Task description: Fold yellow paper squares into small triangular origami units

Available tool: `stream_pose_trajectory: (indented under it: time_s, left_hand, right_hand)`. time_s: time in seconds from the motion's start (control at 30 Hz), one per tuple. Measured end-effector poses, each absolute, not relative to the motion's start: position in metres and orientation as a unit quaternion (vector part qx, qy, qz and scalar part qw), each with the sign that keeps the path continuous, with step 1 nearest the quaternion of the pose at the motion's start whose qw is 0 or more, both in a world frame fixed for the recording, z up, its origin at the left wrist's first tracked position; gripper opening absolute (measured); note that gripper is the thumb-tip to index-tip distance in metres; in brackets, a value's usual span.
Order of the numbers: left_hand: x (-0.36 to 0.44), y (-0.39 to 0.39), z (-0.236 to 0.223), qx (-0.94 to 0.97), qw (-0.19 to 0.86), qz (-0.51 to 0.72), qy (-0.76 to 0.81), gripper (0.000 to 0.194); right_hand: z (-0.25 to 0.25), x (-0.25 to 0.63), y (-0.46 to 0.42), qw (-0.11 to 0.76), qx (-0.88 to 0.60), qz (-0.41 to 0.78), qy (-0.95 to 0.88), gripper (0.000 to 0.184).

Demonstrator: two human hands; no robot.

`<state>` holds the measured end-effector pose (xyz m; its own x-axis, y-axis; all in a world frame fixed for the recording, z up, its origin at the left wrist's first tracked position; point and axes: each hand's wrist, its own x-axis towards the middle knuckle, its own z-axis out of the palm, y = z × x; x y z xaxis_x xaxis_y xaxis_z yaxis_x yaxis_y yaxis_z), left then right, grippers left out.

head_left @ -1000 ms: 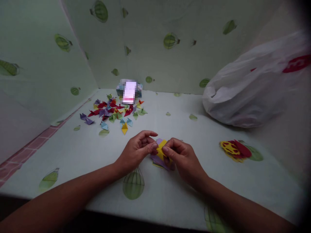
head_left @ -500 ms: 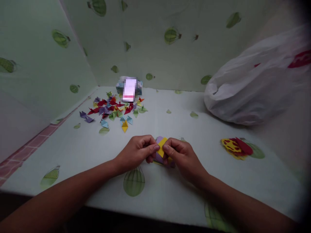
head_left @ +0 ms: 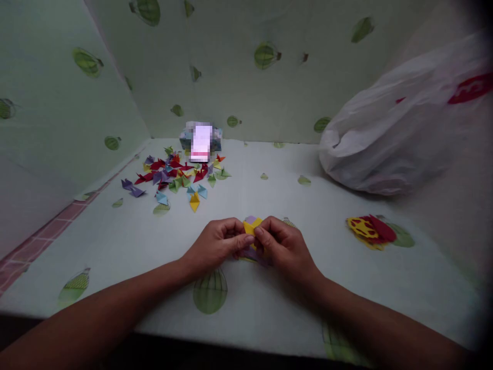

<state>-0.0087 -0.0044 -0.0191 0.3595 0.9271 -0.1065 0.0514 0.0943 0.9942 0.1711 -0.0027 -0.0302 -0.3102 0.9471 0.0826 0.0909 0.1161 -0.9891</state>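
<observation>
Head view: our left hand (head_left: 217, 244) and right hand (head_left: 283, 246) both pinch the yellow paper (head_left: 250, 227) near centre, over a purple sheet (head_left: 257, 255) on the table (head_left: 115, 241). Risk: uneven thumb pressure skews the crease.

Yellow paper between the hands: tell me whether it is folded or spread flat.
Folded: the yellow paper shows as a small angled wedge pinched between both thumbs.

A small yellow paper square (head_left: 250, 226), partly folded and largely hidden by fingertips, is pinched between both hands just above a thin stack of purple and yellow paper sheets (head_left: 254, 254) lying flat on the pale green bench (head_left: 269, 303).
</observation>
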Motion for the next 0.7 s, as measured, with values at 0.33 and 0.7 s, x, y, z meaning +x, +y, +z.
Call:
stream_pose_trajectory:
  time_s: [0.33,0.7]
  left_hand:
    - [-0.0134,-0.0057,-0.0168,0.658,0.499,0.356,0.437,0.023]
    - [-0.0089,-0.0072,-0.0161,0.609,0.600,0.312,0.414,0.021]
  right_hand:
    - [-0.0298,0.1698,0.0039,0.359,-0.344,0.626,-0.601,0.028]
    - [-0.0249,0.1757,0.0030,0.370,-0.384,0.504,-0.679,0.028]
